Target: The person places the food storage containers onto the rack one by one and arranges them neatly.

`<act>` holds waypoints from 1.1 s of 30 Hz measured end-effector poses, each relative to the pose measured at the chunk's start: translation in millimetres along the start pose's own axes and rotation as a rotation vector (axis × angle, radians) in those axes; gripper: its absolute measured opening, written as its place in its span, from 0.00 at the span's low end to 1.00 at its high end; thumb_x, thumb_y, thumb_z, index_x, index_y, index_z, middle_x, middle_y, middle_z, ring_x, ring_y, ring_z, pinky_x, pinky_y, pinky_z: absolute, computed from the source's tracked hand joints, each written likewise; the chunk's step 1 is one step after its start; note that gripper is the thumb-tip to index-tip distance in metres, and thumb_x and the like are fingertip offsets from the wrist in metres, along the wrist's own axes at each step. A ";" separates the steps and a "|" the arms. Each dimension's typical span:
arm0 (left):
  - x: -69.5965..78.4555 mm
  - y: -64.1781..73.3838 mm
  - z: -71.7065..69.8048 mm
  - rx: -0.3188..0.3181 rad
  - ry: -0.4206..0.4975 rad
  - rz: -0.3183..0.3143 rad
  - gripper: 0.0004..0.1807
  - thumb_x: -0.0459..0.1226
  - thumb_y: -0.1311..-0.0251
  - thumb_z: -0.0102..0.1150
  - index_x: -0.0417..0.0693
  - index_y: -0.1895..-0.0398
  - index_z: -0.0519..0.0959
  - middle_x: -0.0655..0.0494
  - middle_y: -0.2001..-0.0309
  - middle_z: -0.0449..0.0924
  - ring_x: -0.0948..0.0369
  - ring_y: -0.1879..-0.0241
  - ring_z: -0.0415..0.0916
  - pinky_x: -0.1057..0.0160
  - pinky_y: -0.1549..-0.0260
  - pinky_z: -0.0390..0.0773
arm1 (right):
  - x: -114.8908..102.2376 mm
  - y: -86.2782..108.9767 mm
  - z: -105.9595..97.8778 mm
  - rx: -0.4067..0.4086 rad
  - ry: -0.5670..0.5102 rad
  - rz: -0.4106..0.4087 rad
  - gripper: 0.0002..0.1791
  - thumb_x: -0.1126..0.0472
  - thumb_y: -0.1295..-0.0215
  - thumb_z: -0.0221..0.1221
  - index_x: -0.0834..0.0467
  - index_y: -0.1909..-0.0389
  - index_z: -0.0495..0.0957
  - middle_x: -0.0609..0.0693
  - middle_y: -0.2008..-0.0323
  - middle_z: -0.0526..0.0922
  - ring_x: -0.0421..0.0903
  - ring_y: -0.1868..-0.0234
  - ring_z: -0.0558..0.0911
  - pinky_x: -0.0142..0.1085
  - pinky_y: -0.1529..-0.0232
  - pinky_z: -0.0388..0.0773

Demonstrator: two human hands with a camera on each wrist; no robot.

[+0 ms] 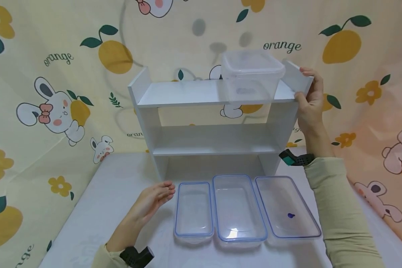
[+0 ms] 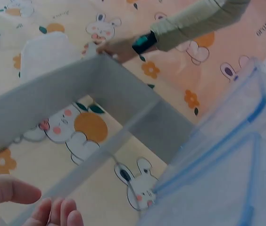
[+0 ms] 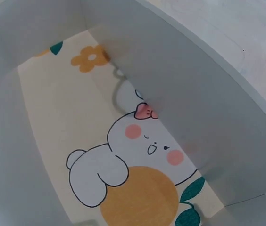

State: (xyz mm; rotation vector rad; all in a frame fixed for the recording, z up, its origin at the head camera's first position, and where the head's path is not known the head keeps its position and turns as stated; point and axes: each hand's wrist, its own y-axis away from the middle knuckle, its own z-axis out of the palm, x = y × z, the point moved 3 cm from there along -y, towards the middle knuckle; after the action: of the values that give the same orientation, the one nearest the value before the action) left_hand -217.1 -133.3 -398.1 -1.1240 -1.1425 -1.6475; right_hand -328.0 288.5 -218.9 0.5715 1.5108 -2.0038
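A white shelf unit (image 1: 184,140) stands at the back, with a clear plastic container (image 1: 251,76) on the right part of its top board. At the top right, my right hand (image 1: 311,106) grips the unit's raised side panel between thumb and fingers. My left hand (image 1: 150,201) holds nothing; its fingers are loosely bent, just left of the nearest container. Three clear plastic containers with blue-edged lids stand in a row before the unit: a narrow left one (image 1: 194,210), a middle one (image 1: 239,208) and a right one (image 1: 278,201) bearing a dark blue spot.
A white tabletop (image 1: 104,208) lies under everything. Behind it hangs a cloth (image 1: 174,37) printed with rabbits and oranges. Nothing shows on the unit's middle board (image 1: 211,139). In the right wrist view the unit's inner wall (image 3: 208,99) fills much of the picture.
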 end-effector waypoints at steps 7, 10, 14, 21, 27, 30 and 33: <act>-23.2 4.9 -12.9 0.023 -0.038 -0.030 0.30 0.34 0.33 0.50 0.24 0.34 0.57 0.63 0.58 0.79 0.71 0.57 0.79 0.75 0.51 0.78 | 0.1 0.2 1.1 0.001 -0.006 -0.010 0.28 0.81 0.40 0.42 0.52 0.45 0.67 0.47 0.35 0.65 0.48 0.38 0.64 0.44 0.27 0.62; -32.2 7.7 -19.4 0.036 -0.046 -0.046 0.31 0.35 0.33 0.50 0.24 0.33 0.56 0.62 0.58 0.80 0.72 0.57 0.79 0.75 0.51 0.79 | 0.6 0.8 1.9 -0.011 0.003 -0.022 0.28 0.81 0.40 0.41 0.52 0.45 0.67 0.47 0.34 0.65 0.49 0.38 0.64 0.45 0.27 0.62; -40.3 10.1 -25.7 0.052 -0.043 -0.054 0.32 0.35 0.33 0.50 0.23 0.33 0.55 0.63 0.59 0.80 0.72 0.57 0.79 0.75 0.52 0.79 | 0.6 1.4 2.1 -0.016 0.023 -0.034 0.28 0.81 0.40 0.42 0.52 0.45 0.68 0.47 0.34 0.65 0.49 0.37 0.64 0.47 0.25 0.59; -54.0 9.8 -31.9 0.126 -0.057 -0.090 0.31 0.36 0.34 0.52 0.24 0.34 0.58 0.61 0.58 0.78 0.69 0.57 0.77 0.75 0.54 0.79 | -0.7 -0.6 0.9 -0.003 0.021 -0.016 0.28 0.80 0.40 0.41 0.51 0.45 0.67 0.47 0.34 0.65 0.48 0.38 0.63 0.45 0.26 0.59; -67.4 9.7 -29.2 0.153 -0.104 -0.117 0.32 0.37 0.36 0.55 0.28 0.34 0.60 0.55 0.54 0.75 0.63 0.55 0.74 0.70 0.52 0.78 | -1.9 -3.0 1.4 0.004 0.021 -0.005 0.28 0.80 0.40 0.42 0.51 0.45 0.66 0.47 0.34 0.65 0.48 0.37 0.64 0.45 0.25 0.59; -75.8 11.9 -25.8 0.127 -0.107 -0.143 0.35 0.38 0.37 0.57 0.28 0.33 0.58 0.55 0.54 0.75 0.63 0.55 0.73 0.68 0.52 0.78 | -1.3 -1.8 1.2 0.004 0.005 0.000 0.28 0.80 0.40 0.42 0.51 0.45 0.67 0.46 0.35 0.65 0.48 0.37 0.64 0.45 0.25 0.60; -83.7 14.0 -21.1 0.089 -0.089 -0.166 0.37 0.39 0.38 0.59 0.27 0.32 0.56 0.56 0.55 0.74 0.64 0.57 0.72 0.69 0.53 0.78 | -0.7 0.5 0.4 0.000 -0.003 0.003 0.28 0.80 0.41 0.42 0.51 0.45 0.67 0.47 0.35 0.65 0.48 0.38 0.64 0.45 0.26 0.60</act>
State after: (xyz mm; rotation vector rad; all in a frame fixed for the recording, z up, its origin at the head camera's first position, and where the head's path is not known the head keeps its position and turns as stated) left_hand -186.1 -146.2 -478.9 -1.0794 -1.3846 -1.6670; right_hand -327.2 288.1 -218.7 0.5698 1.5073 -2.0012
